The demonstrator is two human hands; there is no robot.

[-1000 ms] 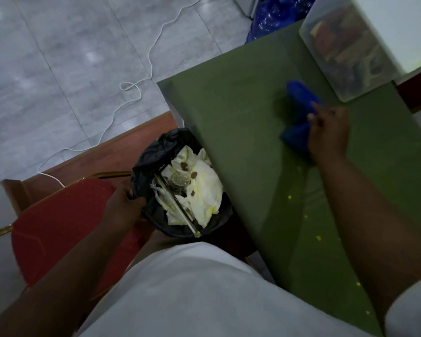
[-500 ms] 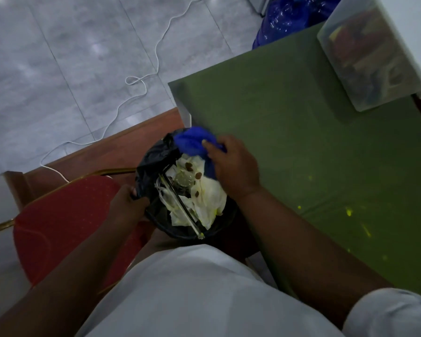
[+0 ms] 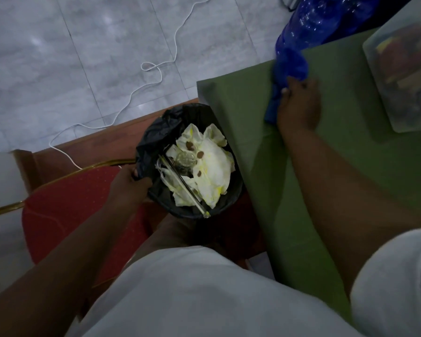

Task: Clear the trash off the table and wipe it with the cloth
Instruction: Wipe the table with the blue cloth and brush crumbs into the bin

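Looking down, I see one table [image 3: 314, 181] under a smooth, matte green cover, its near corner just beside one round black bin [image 3: 180, 207] lined with a glossy, crinkled bag. One red dotted chair [image 3: 66, 210] with a gold frame stands under my left arm. In the bin lies the trash [image 3: 212, 171]: crumpled white tissues stained yellow, a few brown bits, one thin straight rod. My right hand [image 3: 299, 103], arm stretched out over the table, presses one soft blue cloth [image 3: 287, 69] flat against the cover, fingers curled on it. My left hand [image 3: 129, 183] grips the bin's rim, fingers closed.
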